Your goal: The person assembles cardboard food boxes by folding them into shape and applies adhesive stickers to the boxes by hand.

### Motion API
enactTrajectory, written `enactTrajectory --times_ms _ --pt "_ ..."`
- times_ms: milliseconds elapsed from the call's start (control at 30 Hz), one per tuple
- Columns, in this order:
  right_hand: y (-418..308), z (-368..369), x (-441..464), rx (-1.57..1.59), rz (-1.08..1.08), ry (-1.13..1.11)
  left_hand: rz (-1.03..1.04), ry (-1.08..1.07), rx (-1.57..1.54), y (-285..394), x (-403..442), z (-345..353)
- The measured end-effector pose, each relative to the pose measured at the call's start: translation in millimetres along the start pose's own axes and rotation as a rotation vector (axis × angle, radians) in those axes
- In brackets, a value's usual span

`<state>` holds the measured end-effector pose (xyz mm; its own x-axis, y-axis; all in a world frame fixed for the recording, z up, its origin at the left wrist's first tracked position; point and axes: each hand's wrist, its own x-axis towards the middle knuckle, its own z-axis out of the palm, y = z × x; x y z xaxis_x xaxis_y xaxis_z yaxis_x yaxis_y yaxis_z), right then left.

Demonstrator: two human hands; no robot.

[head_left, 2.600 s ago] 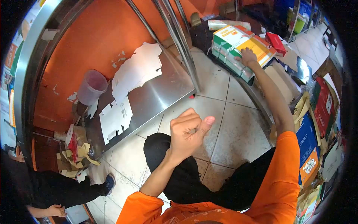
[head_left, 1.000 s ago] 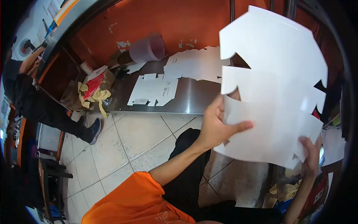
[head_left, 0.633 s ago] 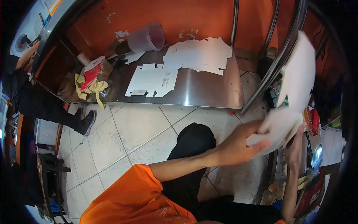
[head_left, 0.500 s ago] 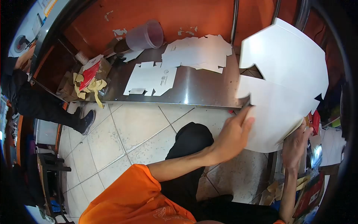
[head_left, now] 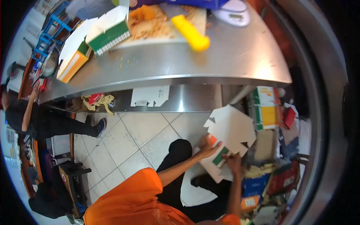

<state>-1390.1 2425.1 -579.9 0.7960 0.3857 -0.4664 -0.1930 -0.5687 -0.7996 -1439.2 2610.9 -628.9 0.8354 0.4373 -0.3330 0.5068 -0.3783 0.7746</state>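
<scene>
A white flat cardboard box blank [head_left: 233,125] with notched edges lies across my two hands, low at the front of the steel bench. Orange and green printed parts of it show near my fingers. My left hand [head_left: 207,147] grips its left edge, fingers bent round the card. At the lower right edge, my right hand [head_left: 234,162] is closed on the same blank by the green print; its fingertips are partly hidden. Below it, another white sheet [head_left: 197,190] lies by my dark-clad legs.
On the steel bench [head_left: 168,63] are open green-and-orange boxes [head_left: 108,35], a yellow-handled tool [head_left: 190,33] and a white scale [head_left: 235,15]. Another blank [head_left: 150,96] lies on the lower shelf. Stacked boxes [head_left: 265,108] stand at right. A person [head_left: 41,120] stands at left.
My view has tilted up, bringing the bench top into sight. The blank in my hands now sits lower, nearer my legs, and coloured print shows. Both hands still hold card.
</scene>
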Motion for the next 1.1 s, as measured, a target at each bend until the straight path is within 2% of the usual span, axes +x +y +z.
enactTrajectory --times_ms 67,133,167,200,233,300,367,433,500,533,567,667,700,733,767,800,867,967,1000,1067,1100 --pt "-64.2 7.7 -87.7 0.401 0.105 0.167 -0.08 -0.081 0.046 29.6 -63.1 -23.3" --pt "-76.3 3.7 -154.6 0.532 0.231 0.23 -0.118 -0.269 0.078 73.9 -112.6 -58.9" --pt "-111.2 -8.9 -192.2 0.591 0.259 0.301 -0.099 -0.291 0.067 109.1 -135.3 -82.6" --pt "-158.1 -24.8 -225.1 0.661 0.323 0.375 0.085 -0.158 0.194 154.8 -158.9 -114.9" --pt "-169.0 -34.4 -251.4 0.609 0.277 0.437 0.284 -0.016 0.311 200.8 -178.5 -146.0" --pt "-250.1 -75.8 -297.0 0.46 0.329 0.442 0.381 -0.072 0.139 284.9 -210.9 -198.8" --pt "-299.4 -99.7 -314.6 0.642 0.29 0.427 0.264 -0.416 -0.121 343.3 -226.9 -232.3" --pt "-347.8 -129.8 -333.8 0.706 0.292 0.38 0.19 -0.767 -0.171 394.6 -243.6 -257.0" --pt "-391.5 -150.5 -348.4 0.707 0.214 0.38 0.194 -0.766 -0.4 410.5 -246.9 -263.1" --pt "-406.1 -159.1 -353.2 0.731 0.172 0.348 0.167 -0.812 -0.424 439.8 -249.0 -281.0" --pt "-410.5 -164.9 -356.3 0.772 0.144 0.408 0.186 -0.836 -0.447 453.7 -246.2 -286.9" --pt "-427.0 -183.7 -365.9 1.366 -0.122 0.186 0.13 -0.765 -0.536 494.4 -242.4 -313.1" --pt "-447.1 -194.1 -378.5 1.305 -0.205 0.2 0.105 -0.721 -0.624 511.8 -243.5 -320.2" --pt "-457.6 -201.2 -389.5 1.032 -0.373 0.208 0.073 -0.731 -0.762 521.9 -240.5 -322.6" --pt "-464.6 -205.3 -400.8 0.751 -0.521 0.221 0.086 -0.745 -0.74 531.3 -242.5 -326.4" --pt "-473.0 -208.4 -412.6 0.764 -0.532 0.242 0.052 -0.677 -0.811 541.8 -247.4 -330.8" --pt "-484.2 -212.0 -431.1 0.342 -0.709 0.22 -0.044 -0.584 -0.895 555.6 -251.5 -333.2" --pt "-485.9 -211.3 -427.2 0.335 -0.858 0.39 -0.07 -0.501 -0.892 561.8 -254.5 -324.9" --pt "-488.4 -214.4 -430.4 0.342 -0.866 0.399 -0.005 -0.566 -0.91 571.9 -264.2 -325.0" --pt "-495.8 -221.2 -442.2 0.384 -0.857 0.677 0.042 -0.61 -0.919 583.9 -276.3 -320.6" --pt "-496.5 -219.9 -444.8 0.393 -0.858 0.68 0.079 -0.655 -0.938 587.3 -282.3 -317.3"
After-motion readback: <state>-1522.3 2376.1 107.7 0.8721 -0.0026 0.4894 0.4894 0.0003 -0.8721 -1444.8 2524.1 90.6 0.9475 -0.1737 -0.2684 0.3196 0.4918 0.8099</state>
